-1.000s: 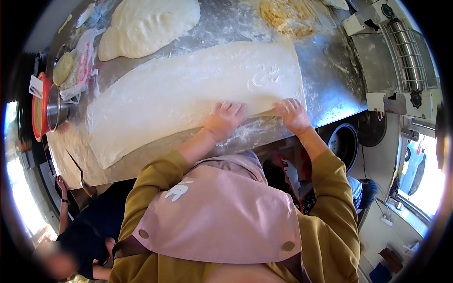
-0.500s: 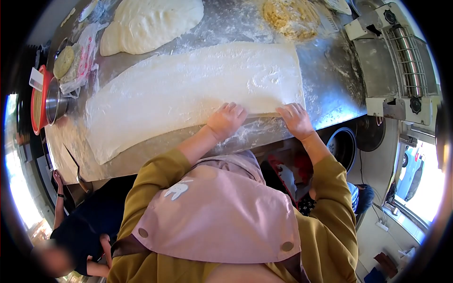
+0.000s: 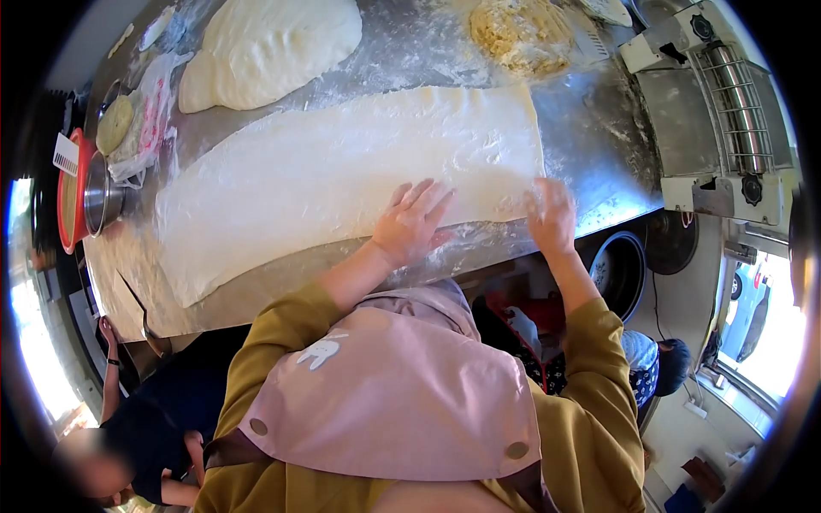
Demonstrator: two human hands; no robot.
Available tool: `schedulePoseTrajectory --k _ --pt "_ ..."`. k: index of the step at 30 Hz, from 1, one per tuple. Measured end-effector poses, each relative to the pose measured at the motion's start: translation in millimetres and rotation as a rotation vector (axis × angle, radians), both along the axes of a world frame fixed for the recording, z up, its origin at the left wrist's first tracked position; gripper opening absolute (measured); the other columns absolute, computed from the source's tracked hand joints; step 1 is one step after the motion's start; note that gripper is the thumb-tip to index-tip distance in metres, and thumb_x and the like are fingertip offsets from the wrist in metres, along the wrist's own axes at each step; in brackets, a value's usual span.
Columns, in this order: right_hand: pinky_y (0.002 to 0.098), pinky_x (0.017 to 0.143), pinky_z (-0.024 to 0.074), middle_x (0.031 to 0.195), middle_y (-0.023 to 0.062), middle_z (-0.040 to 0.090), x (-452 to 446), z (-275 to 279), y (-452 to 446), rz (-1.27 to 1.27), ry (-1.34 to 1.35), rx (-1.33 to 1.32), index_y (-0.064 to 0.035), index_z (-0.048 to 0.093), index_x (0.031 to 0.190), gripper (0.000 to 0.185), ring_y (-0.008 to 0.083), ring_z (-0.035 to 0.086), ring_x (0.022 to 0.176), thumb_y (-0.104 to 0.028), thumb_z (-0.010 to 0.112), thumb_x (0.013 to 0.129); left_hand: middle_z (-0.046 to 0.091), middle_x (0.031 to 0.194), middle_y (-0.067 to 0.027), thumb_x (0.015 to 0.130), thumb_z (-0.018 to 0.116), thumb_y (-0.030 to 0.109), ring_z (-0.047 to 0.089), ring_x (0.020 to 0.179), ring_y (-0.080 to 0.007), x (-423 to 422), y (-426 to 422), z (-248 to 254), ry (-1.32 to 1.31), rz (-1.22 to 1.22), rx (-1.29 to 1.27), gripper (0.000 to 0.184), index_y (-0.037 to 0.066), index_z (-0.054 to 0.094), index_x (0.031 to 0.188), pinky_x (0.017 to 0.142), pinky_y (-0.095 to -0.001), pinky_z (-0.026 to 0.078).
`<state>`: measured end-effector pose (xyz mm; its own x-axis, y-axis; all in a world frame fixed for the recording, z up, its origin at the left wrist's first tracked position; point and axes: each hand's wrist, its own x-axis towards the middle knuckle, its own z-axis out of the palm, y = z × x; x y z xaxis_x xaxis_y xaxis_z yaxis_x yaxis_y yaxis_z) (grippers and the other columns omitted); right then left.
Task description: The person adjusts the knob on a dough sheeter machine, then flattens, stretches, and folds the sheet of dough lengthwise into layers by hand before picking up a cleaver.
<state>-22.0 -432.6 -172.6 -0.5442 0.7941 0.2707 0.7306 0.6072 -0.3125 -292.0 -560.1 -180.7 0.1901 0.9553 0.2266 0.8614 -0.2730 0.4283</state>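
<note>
A long, flat sheet of pale dough [image 3: 342, 167] lies across the floured metal table. My left hand [image 3: 412, 224] rests at the sheet's near edge, its fingers spread and holding nothing. At the right end, my right hand [image 3: 552, 214] is by the near corner of the sheet; its fingertips are blurred by motion, and whether they touch the dough cannot be made out.
Behind the sheet lie a big mound of dough [image 3: 274, 51] and a yellowish crumbly mass [image 3: 520, 36]. A roller machine [image 3: 737, 107] stands right, a red-rimmed bowl [image 3: 83, 192] left. A person in dark clothing [image 3: 162, 419] is lower left, another person [image 3: 654, 363] lower right.
My left hand's fingers have spread from a curled pose on the edge. My right hand has shifted slightly right. The dough's near right edge now lies flatter.
</note>
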Motion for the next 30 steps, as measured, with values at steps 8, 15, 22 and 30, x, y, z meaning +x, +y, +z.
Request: schedulePoseTrajectory --k 8,15,22,30 --pt "0.0484 0.086 0.0483 0.105 0.022 0.066 -26 -1 17 -0.682 -0.162 -0.453 -0.003 0.055 0.121 0.055 0.042 0.062 0.102 -0.048 0.061 0.089 0.019 0.162 -0.0106 0.093 0.051 0.057 0.015 0.15 -0.0317 2 18 -1 0.143 0.068 -0.383 0.077 0.018 0.026 0.155 0.12 -0.0544 0.008" --pt "0.0502 0.078 0.0493 0.09 0.0249 0.067 -9 -19 30 -0.505 -0.163 -0.385 -0.0048 0.06 0.101 0.039 0.0447 0.064 0.089 -0.043 0.059 0.093 0.02 0.161 -0.0139 0.091 0.056 0.053 0.019 0.148 -0.0361 -6 46 -2 0.077 0.188 -0.291 0.078 0.017 0.028 0.154 0.117 -0.0599 0.011" --pt "0.0498 0.075 0.0496 0.092 0.0226 0.067 10 -20 58 -0.45 0.09 -0.271 -0.0076 0.061 0.103 0.031 0.045 0.063 0.089 -0.038 0.061 0.093 0.02 0.161 -0.012 0.092 0.055 0.052 0.017 0.149 -0.0343 3 52 -15 0.079 0.187 -0.31 0.076 0.018 0.026 0.155 0.117 -0.061 0.009" --pt "0.048 0.084 0.05 0.103 0.0207 0.068 45 -60 67 -0.376 -0.143 -0.332 -0.0065 0.066 0.105 0.037 0.0405 0.064 0.099 -0.04 0.054 0.096 0.025 0.159 -0.0094 0.09 0.061 0.043 0.022 0.148 -0.03 -39 0 -13 -0.017 0.124 -0.322 0.073 0.017 0.032 0.152 0.119 -0.0541 0.014"
